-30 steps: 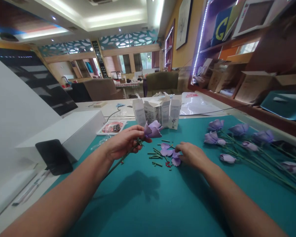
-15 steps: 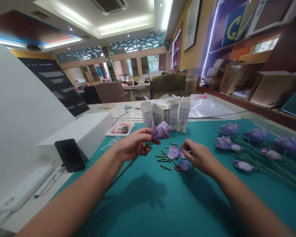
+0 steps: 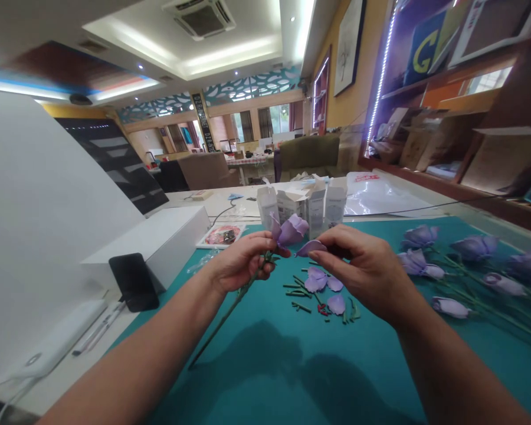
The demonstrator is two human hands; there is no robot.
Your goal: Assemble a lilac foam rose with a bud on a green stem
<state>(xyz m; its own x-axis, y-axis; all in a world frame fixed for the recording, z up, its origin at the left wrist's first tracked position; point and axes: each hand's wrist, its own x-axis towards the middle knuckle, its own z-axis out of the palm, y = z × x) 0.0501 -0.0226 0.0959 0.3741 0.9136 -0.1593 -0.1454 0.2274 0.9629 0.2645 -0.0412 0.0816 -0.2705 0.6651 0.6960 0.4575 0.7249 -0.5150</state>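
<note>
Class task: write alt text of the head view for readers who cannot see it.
Over a teal mat, the left hand holds a lilac artificial flower on a green stem, while the right hand pinches one petal. Loose petals and stem pieces lie below; more flowers lie right.

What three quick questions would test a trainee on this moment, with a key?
1. True or false: the left hand grips the stem of a purple artificial flower.
2. What does the right hand hold between its fingers? A) a purple petal B) a black phone C) a white box
3. Fill in the blank: on the teal cutting mat, loose purple petals lie among green stem pieces and small ___ bits.

Key: 1 true; 2 A; 3 red.
</note>
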